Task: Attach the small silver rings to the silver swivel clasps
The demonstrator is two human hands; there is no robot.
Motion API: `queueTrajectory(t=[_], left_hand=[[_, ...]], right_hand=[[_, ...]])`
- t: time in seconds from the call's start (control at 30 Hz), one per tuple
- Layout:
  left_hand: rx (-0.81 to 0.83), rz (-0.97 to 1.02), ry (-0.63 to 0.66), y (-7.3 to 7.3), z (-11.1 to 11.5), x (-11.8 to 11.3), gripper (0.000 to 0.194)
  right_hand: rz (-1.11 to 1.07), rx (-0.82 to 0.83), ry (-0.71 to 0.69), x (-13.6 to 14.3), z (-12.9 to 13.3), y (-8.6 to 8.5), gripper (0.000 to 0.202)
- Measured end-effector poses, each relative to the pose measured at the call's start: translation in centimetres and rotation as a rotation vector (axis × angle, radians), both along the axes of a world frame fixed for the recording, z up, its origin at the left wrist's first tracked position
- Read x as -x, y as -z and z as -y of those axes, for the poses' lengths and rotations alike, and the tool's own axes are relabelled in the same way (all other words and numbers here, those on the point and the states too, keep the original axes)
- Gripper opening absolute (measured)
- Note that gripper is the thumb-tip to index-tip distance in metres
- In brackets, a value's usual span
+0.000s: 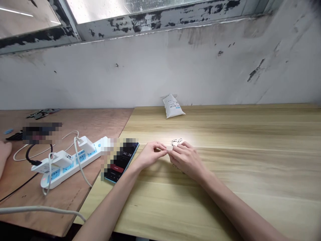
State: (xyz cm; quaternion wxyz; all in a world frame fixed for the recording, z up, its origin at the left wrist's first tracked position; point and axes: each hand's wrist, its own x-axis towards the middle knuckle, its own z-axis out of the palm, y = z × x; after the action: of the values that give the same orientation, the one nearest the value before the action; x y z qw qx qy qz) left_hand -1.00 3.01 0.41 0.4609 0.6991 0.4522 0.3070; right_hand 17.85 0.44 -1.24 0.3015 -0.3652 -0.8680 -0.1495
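My left hand (152, 154) pinches a tiny metal piece (167, 151) between thumb and forefinger, above the light wooden table (250, 140). From the right, my right hand (185, 156) meets it with closed fingertips at the same piece. The piece is too small to make out in detail. Just behind my right fingers lie several small metal clasps (176, 141). More bits of metal show under my right hand, partly hidden by it. Left of my left hand, a phone (122, 160) lies face up, its screen lit with digits.
A white plastic packet (173, 106) rests near the wall. On the reddish table (105, 120) at the left, a white power strip (75, 162) carries chargers and cables. Dark items (43, 113) lie farther back. Another person's hand (5, 150) shows at the left edge.
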Motion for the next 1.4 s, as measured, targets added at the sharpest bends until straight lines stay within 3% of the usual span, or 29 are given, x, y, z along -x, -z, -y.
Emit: queueTrajectory(t=[0.27,0.47,0.63,0.73,1.0,1.13,1.23,1.33,1.4], left_hand=[[-0.076,-0.053,-0.058,0.2,0.0,0.0,0.01],[-0.49,-0.312,-0.066,0.1,0.6,-0.6,0.007],[-0.664,-0.431,-0.074,0.1,0.9,-0.7,0.006],[-0.662,-0.416,-0.087,0.1,0.9,-0.7,0.006],[-0.533,-0.279,-0.092,0.1,0.9,-0.8,0.007],[-0.624,-0.337,-0.118,-0.1,1.2,-1.0,0.006],[-0.73,-0.416,-0.129,-0.2,1.2,-0.9,0.006],[-0.785,-0.503,-0.135,0.0,0.7,-0.4,0.007],[-0.794,-0.581,-0.125,0.3,0.3,0.1,0.007]], right_hand=[[0.007,0.046,-0.004,-0.1,-0.1,0.2,0.026],[-0.131,0.186,0.056,-0.7,-0.3,0.4,0.021],[-0.203,0.341,0.157,-1.0,-0.5,0.5,0.022],[-0.189,0.359,0.171,-1.1,-0.4,0.6,0.022],[-0.133,0.14,0.17,-0.4,-0.3,0.5,0.015],[-0.086,0.097,0.202,0.3,0.0,0.4,0.019],[-0.083,0.165,0.115,0.7,0.4,0.4,0.021],[-0.116,0.227,0.041,0.1,0.1,0.3,0.021],[-0.169,0.248,0.093,-1.0,-0.6,0.4,0.021]])
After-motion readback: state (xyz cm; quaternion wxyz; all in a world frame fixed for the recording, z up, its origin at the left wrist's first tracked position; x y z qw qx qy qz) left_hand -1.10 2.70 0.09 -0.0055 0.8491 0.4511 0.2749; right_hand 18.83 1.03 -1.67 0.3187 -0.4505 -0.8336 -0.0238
